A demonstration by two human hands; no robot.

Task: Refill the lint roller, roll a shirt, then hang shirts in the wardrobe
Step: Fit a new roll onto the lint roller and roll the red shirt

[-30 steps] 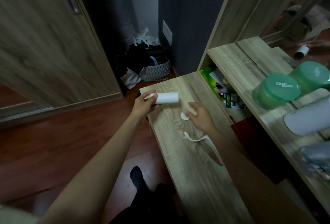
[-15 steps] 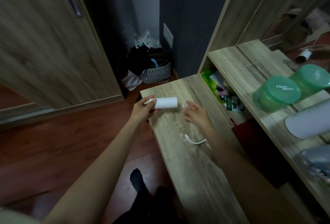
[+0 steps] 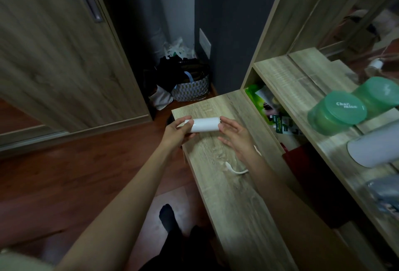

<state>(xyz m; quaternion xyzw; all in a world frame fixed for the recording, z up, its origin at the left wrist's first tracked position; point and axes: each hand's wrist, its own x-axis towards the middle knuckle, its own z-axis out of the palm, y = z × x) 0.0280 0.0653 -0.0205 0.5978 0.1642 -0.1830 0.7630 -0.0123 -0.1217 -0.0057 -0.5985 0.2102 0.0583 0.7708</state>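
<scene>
I hold a white lint roll refill level above the far end of a low wooden bench. My left hand grips its left end. My right hand is at its right end, fingertips and thumb pinched against the rim. A thin white lint roller handle lies on the bench just behind my right wrist, partly hidden by my forearm. No shirt is in view.
A wooden wardrobe door with a metal handle stands at left. A patterned basket of dark clothes sits in the corner. At right a shelf carries two green tubs. My socked foot is on the floor.
My right hand lifted a small white disc off the bench and rose to the roll's right end. The disc is no longer visible. My left hand kept the roll almost still.
</scene>
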